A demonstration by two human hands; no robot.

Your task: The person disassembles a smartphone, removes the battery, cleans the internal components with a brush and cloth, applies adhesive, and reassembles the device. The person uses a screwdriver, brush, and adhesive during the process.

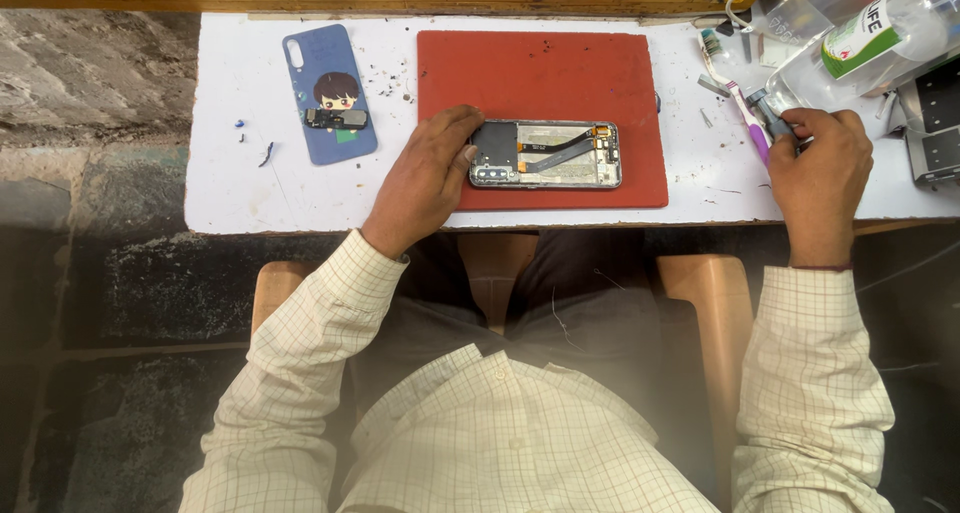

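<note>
Opened phone [546, 156], back cover off and innards exposed, steadied on red mat [560, 73] by flat left hand [425, 178]. Right hand [820, 168], near desk's right edge, closed around small metal tool [772, 113]. Reassembly seemingly still ahead; blue case [330, 93] set aside toward left edge.

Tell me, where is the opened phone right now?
In the head view, the opened phone lies on the red mat at mid-table, near its front edge, with the left hand resting against its left end.

Bare mat [545, 68] above opened phone [545, 156]; bottles [880, 33] crowding right corner.
</note>
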